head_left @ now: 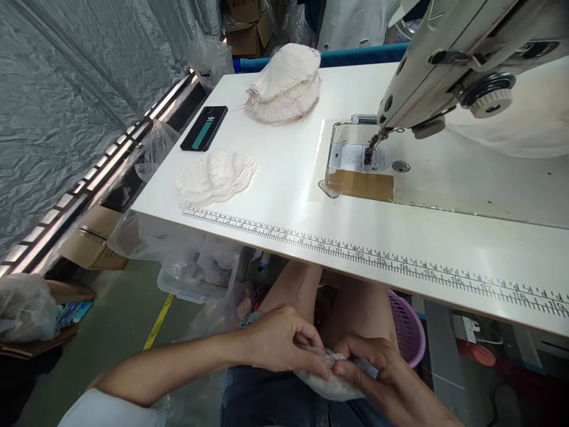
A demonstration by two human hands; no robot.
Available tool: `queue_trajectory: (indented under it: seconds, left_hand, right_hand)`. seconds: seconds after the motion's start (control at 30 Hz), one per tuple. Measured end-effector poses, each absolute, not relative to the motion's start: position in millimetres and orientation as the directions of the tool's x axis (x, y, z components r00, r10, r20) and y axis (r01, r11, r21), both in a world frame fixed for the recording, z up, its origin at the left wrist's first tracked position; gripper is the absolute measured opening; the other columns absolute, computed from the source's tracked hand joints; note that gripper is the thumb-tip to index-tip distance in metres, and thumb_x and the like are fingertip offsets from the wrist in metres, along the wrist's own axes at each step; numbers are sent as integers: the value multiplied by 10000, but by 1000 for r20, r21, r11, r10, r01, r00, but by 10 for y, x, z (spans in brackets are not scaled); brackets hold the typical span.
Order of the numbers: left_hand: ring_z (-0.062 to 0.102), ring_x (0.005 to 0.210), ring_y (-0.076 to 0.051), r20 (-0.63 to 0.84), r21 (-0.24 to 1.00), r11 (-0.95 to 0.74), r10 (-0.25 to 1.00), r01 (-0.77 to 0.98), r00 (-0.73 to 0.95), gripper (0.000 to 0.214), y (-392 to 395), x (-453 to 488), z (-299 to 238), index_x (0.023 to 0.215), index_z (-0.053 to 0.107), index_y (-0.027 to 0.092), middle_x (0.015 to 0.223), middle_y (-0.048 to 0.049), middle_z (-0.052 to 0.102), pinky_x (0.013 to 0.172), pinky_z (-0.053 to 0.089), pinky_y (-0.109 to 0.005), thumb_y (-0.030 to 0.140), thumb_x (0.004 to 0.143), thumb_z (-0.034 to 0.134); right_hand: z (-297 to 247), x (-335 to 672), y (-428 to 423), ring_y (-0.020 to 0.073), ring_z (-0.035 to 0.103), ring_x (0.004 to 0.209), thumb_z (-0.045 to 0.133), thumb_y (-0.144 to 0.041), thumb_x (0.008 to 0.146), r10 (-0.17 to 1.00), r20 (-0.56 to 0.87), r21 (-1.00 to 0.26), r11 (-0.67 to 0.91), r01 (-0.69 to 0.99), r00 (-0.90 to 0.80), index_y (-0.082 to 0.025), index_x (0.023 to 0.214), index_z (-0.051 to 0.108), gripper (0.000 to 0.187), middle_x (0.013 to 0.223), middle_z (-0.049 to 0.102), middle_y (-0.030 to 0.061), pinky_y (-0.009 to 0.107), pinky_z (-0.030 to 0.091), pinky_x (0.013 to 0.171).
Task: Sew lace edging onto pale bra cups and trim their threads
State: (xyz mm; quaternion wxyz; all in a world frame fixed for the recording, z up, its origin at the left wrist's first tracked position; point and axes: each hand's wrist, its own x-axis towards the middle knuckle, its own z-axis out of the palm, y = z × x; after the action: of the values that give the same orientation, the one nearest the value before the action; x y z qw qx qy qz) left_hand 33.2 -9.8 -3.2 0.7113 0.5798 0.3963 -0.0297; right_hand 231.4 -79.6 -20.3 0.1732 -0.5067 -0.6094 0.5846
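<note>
Both hands are low over my lap, below the table's front edge. My left hand [280,344] is closed, its fingertips pinching a small white lace piece [326,385] that rests on my lap. My right hand [373,362] is closed too, gripping the same piece from the right, with something pale blue showing between its fingers. On the white table [288,196] lie a flat white lace piece [216,177] near the left edge and a stack of cream lace pieces [284,86] farther back.
A sewing machine [462,53] stands at the right, its needle [368,151] over the metal plate. A black phone [204,128] lies near the table's left edge. A printed ruler [377,255] runs along the front. A purple basket [409,329] sits under the table; boxes and plastic bags are at left.
</note>
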Motion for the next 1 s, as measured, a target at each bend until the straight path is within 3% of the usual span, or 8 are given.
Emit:
queue_trajectory:
  seconds: [0.2,0.37,0.57,0.73,0.87,1.0]
  left_hand:
    - [419,502,-71,-636,772,343,396,536,662,605,-94,381,-34,1082,661,163,572,43,591,487,269,-162,476,579,782]
    - [431,515,-71,-678,727,469,371,503,634,456,-116,443,-57,836,722,115,659,-1,636,491,299,-174,497,589,758]
    - [414,506,-62,-719,656,621,342,429,605,461,-122,498,-198,692,704,116,544,35,544,503,298,-192,496,455,813]
    - [483,565,-84,-756,574,707,262,414,600,464,-115,566,-214,666,694,131,607,22,590,556,350,-207,466,382,844]
    - [458,554,-65,-720,626,672,303,397,624,418,-107,609,-180,645,686,126,587,36,568,551,340,-195,454,432,834]
    - [444,520,-63,-728,609,667,257,429,635,449,-120,637,-171,672,679,119,554,34,553,521,318,-199,479,447,827]
  right_hand:
    - [-143,2256,-729,114,439,563,462,-518,887,842,-366,-886,-185,426,-396,-188,651,554,416,593,487,-33,209,313,527]
    - [-175,2288,-726,111,426,567,455,-505,892,826,-398,-876,-212,433,-400,-190,649,532,405,599,469,-37,204,303,521]
    - [-178,2374,-729,120,453,603,496,-482,875,808,-454,-858,-282,429,-376,-198,718,566,333,634,513,-32,207,314,545]
    - [-136,2454,-729,103,413,585,509,-485,863,794,-445,-891,-348,290,-414,-197,690,531,337,620,464,-49,191,319,540]
    - [-105,2506,-754,109,448,631,626,-444,787,803,-458,-879,-343,331,-382,-206,730,555,255,662,514,-48,178,340,561]
    - [-104,2547,-800,108,441,593,538,-444,851,823,-434,-887,-321,332,-366,-206,703,530,281,616,486,-46,184,345,544]
